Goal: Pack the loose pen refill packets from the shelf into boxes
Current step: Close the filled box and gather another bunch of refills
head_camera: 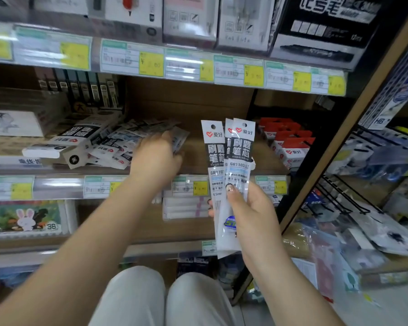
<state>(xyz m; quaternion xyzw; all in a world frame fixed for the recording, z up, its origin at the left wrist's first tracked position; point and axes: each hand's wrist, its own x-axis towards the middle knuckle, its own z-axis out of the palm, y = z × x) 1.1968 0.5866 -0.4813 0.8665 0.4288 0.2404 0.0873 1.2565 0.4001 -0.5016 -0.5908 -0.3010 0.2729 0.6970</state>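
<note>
Right hand (252, 212) grips three white-and-black plastic refill packets (236, 156) mid-frame. Left hand (156, 158) is on the loose heap (118, 147) centre-left, grip unclear. Black-and-white cardboard box (64, 143) lies beside it; boxing looks barely started.

One head-worn wide-angle camera looks forward and down, close to the shelf (189, 100), whose tiers fill the upper and left frame. The knees (132, 297) sit at bottom centre; the wooden upright (340, 137) slants across the right side of the frame.
</note>
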